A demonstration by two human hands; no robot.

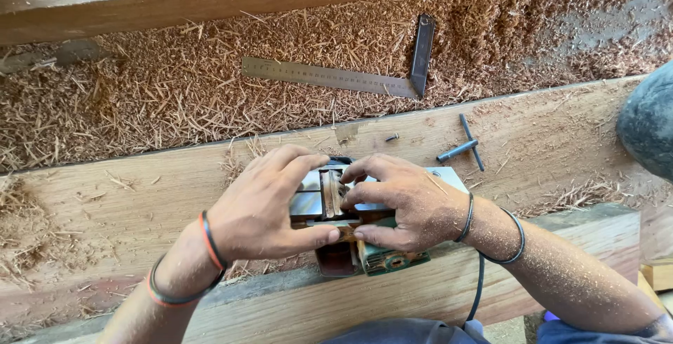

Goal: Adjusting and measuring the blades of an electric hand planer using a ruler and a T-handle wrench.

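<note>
From the head camera, a green-bodied electric hand planer with a shiny metal sole [364, 235] lies upturned on a broad pale wooden plank [140, 197]. The left hand [263, 207] cups its near side, fingers curled together over the sole. The right hand [403, 200] pinches at the blade slot with thumb and fingertips. A dark metal T-shaped wrench [464, 146] lies farther along the plank. Beyond, a steel try square [336, 76] rests on reddish wood shavings [140, 99], bordered by a long timber beam [210, 1].
</note>
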